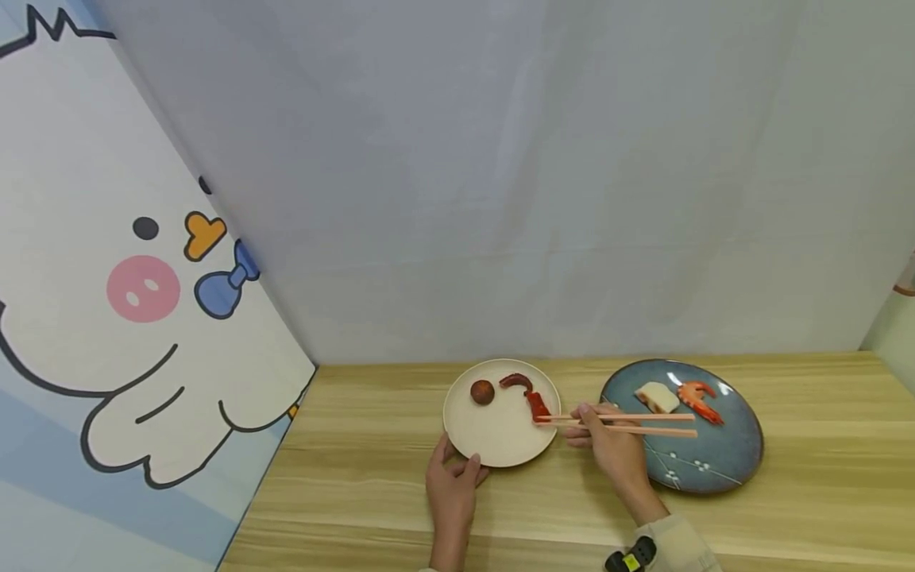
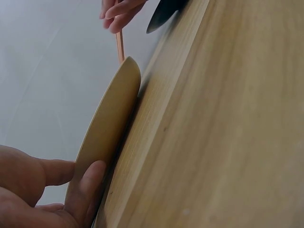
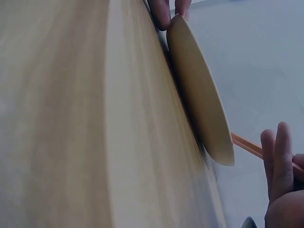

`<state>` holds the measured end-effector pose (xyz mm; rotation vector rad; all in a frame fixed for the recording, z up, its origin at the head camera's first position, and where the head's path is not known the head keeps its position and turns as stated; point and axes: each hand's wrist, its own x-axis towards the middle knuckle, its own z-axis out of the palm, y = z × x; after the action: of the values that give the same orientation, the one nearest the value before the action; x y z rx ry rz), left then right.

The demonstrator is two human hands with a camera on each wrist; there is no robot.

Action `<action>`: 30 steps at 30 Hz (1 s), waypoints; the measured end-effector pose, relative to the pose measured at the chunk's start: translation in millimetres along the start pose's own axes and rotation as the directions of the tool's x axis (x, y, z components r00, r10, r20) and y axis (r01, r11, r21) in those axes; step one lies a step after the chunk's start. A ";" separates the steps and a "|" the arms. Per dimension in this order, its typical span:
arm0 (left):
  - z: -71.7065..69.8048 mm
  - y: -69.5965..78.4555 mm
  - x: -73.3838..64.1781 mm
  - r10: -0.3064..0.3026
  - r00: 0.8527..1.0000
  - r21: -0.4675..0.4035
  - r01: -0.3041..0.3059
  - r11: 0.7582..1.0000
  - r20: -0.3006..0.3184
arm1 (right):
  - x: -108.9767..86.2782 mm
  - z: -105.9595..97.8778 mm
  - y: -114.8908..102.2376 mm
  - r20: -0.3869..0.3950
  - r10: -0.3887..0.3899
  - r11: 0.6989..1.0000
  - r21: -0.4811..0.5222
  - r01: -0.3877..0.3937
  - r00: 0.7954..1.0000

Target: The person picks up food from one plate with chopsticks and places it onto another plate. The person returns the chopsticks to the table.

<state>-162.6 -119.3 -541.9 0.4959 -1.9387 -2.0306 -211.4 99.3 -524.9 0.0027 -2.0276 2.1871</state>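
My left hand [image 1: 453, 488] grips the near left rim of a cream plate [image 1: 500, 437], its thumb at the edge and other fingers lower down. A pair of pinkish-orange chopsticks [image 1: 665, 417] is held in my right hand [image 1: 618, 457], between the two plates. Their tips meet a red food piece [image 1: 538, 405] at the cream plate's right side; whether they pinch it I cannot tell. A brown ball [image 1: 482, 392] and a curved dark red piece [image 1: 516, 381] lie on the same plate. Both wrist views show this plate side-on, hiding its food.
At the right stands a blue oval plate [image 1: 729, 461] with a branch pattern. It bears a whitish chunk [image 1: 658, 397] and an orange-red shrimp [image 1: 700, 403]. Behind the wooden table [image 1: 343, 492] hangs a grey curtain [image 1: 500, 199]; a cartoon-printed panel [image 1: 71, 199] is at left.
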 end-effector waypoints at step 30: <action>-1.3 0.6 -2.3 0.002 1.000 0.006 -0.002 1.000 0.005 | -1.4 0.5 -7.0 -0.036 0.154 0.983 0.105 -0.150 0.987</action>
<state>-160.0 -119.5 -541.3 0.4905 -1.9474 -2.0275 -209.3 99.1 -518.1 -0.1922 -1.9500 2.3571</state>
